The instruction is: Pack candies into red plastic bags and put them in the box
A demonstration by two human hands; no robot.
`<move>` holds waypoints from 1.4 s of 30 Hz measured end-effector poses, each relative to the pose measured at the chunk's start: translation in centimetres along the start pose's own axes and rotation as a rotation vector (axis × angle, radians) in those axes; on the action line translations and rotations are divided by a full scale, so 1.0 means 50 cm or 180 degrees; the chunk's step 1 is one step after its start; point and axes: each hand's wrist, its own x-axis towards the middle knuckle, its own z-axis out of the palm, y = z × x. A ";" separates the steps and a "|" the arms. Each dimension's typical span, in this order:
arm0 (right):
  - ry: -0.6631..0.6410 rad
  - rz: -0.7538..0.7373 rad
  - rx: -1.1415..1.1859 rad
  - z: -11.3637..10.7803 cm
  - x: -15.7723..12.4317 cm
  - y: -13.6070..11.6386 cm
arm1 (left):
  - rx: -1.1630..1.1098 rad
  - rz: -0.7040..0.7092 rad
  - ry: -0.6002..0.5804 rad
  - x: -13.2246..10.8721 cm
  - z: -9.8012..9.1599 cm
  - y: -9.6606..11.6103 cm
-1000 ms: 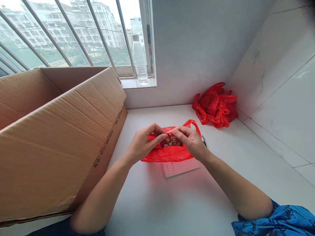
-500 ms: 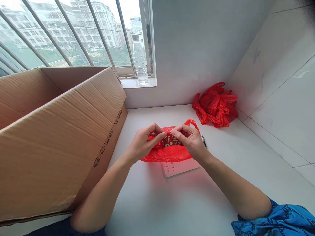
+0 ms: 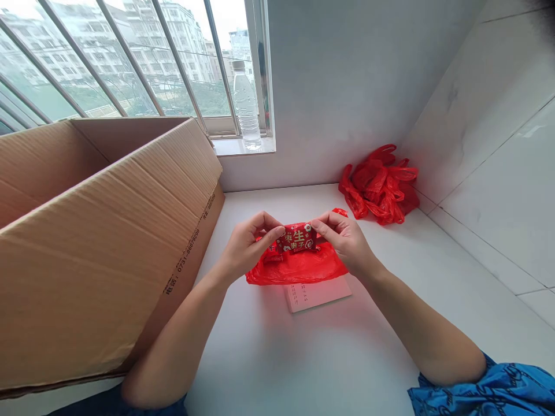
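Note:
A small red snack packet (image 3: 297, 238) with pale printed characters is stretched between my two hands, its front facing me. My left hand (image 3: 251, 241) pinches its left end between thumb and fingers. At the right end, my right hand (image 3: 342, 237) pinches it in the same way. Beneath the hands lies a red plastic bag (image 3: 299, 271), spread open on the white table, with another red packet (image 3: 273, 253) resting on it near my left fingers. A notebook (image 3: 318, 294) with handwriting lies partly under the bag's near edge.
A large open cardboard box (image 3: 108, 242) takes up the left side. Crumpled red plastic bags (image 3: 379, 185) lie at the back right against the wall. A clear water bottle (image 3: 246, 107) stands on the sill of the barred window. The white table (image 3: 303, 358) stretches towards me.
My hands have moved apart, and the packet's front now shows fully between them. The bag's handle on the right has sunk lower, and the pen beside my right hand is now hidden.

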 end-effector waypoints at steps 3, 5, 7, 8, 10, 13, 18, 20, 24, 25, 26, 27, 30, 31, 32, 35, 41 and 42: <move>-0.0065 0.0146 0.0189 0.001 0.002 0.002 | -0.0354 -0.0132 -0.0052 0.001 0.002 -0.001; -0.0172 0.0204 0.0175 -0.001 0.003 0.002 | -0.0591 -0.0280 -0.0093 0.003 0.003 -0.003; -0.0260 0.0125 -0.0030 -0.004 0.003 0.002 | -0.0797 -0.0450 -0.0097 0.005 0.003 -0.005; -0.0233 -0.0001 -0.0228 -0.007 0.003 0.002 | -0.0901 -0.0525 -0.0072 0.006 0.002 -0.006; -0.0031 -0.0477 -0.0852 -0.011 0.002 0.004 | -0.1106 -0.0647 0.0010 0.008 0.001 -0.007; 0.0175 -0.1564 -0.2027 -0.017 0.001 0.011 | -0.1357 -0.0775 0.0122 0.008 -0.002 -0.009; 0.0215 -0.2706 -0.3014 -0.021 0.001 0.027 | -0.1585 -0.0948 0.0075 0.007 0.001 -0.013; 0.0302 -0.2889 -0.3119 -0.022 0.000 0.028 | -0.1612 -0.0999 0.0060 0.006 0.005 -0.013; 0.0191 -0.2797 -0.2852 -0.025 -0.001 0.016 | -0.1187 -0.0887 0.0181 0.005 0.005 -0.006; 0.0109 -0.2678 -0.2696 -0.026 -0.002 0.012 | -0.0975 -0.0739 0.0224 0.005 0.001 -0.004; 0.0025 -0.2543 -0.2520 -0.026 -0.002 0.009 | -0.0767 -0.0522 0.0232 0.004 -0.003 -0.002; -0.0052 -0.2398 -0.2337 -0.027 -0.002 0.006 | -0.0579 -0.0244 0.0187 0.003 -0.008 0.000; -0.0164 -0.1985 -0.1842 -0.028 -0.001 0.002 | 0.0000 0.0646 -0.0095 0.000 -0.019 0.003; -0.0176 -0.1864 -0.1706 -0.028 -0.001 0.002 | 0.0249 0.0874 -0.0132 -0.001 -0.021 0.004; -0.0192 -0.1753 -0.1591 -0.028 -0.002 0.002 | 0.0505 0.1050 -0.0120 -0.003 -0.021 0.005; -0.0293 -0.1492 -0.1335 -0.026 -0.004 0.000 | 0.0963 0.1334 0.0011 -0.006 -0.017 0.009; -0.0617 -0.0988 -0.0812 -0.026 -0.004 -0.001 | 0.0670 0.1277 0.0050 -0.005 -0.013 0.012; -0.0665 -0.0873 -0.0687 -0.027 -0.003 0.001 | 0.0610 0.1219 0.0054 -0.004 -0.013 0.012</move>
